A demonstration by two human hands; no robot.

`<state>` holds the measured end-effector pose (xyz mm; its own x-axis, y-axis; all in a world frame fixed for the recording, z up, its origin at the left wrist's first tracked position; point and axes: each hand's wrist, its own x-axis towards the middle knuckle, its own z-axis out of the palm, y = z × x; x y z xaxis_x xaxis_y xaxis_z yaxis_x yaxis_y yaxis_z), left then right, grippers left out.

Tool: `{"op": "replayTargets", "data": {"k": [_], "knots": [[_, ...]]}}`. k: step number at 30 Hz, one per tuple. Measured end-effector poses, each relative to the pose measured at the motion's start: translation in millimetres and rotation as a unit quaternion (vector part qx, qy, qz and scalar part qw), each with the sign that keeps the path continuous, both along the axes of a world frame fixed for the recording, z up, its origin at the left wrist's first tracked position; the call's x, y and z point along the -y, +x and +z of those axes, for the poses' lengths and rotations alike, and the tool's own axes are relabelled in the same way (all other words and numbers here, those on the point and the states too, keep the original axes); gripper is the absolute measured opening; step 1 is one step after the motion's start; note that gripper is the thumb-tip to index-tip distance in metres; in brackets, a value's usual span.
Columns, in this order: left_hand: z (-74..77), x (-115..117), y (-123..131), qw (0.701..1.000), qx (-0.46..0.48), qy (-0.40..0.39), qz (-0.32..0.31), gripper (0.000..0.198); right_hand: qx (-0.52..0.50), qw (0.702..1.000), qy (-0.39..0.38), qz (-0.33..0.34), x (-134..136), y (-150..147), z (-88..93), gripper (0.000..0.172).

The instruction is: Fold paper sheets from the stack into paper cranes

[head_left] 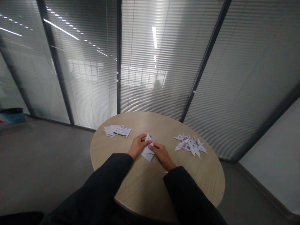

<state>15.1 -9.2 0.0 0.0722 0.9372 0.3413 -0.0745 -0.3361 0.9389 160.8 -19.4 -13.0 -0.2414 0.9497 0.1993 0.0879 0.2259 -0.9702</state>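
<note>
Both hands are closed on a folded white paper (147, 151) near the centre of a round wood-veneer table (145, 187), neither released nor clenched into a fist. The left hand (138, 145) holds the paper's left side, its fingers (144, 139) curled over the upper edge. The right hand (162, 155) bears in from the right, its fingertips (151, 147) resting on the paper's face. The pointed top and lower corner of the paper show, but the folds beneath the fingers are hidden, so the exact fold cannot be made out. Both forearms enter from 6 o'clock and converge, in black sleeves (105, 178) that the lower frame edge cuts off. Printed paper sheets (117, 130) lie at 10 o'clock, well apart from the hands; a loose pile of white origami cranes (190, 145) lies at 3 o'clock — also out of reach of the fingers.
</note>
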Motion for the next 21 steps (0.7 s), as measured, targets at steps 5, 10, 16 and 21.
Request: {"op": "replayTargets", "data": {"k": [5, 10, 16, 21], "knots": [[1.2, 0.7, -0.2, 1.0, 0.013, -0.004, -0.014, 0.04, -0.001, 1.0, 0.009, -0.003, 0.1, 0.9, 1.0, 0.036], [0.2, 0.4, 0.2, 1.0, 0.016, -0.003, -0.007, 0.04, 0.021, 0.999, 0.031, -0.017, -1.4, 1.5, 0.0, 0.037], [0.6, 1.4, 0.8, 1.0, 0.02, -0.006, 0.02, 0.037, 0.04, 0.998, 0.039, -0.016, -6.8, 3.3, -7.2, 0.034], [0.6, 0.2, 1.2, 0.999, 0.023, -0.012, 0.037, 0.033, 0.056, 0.997, 0.046, -0.014, -7.2, 3.4, -7.8, 0.032]]}}
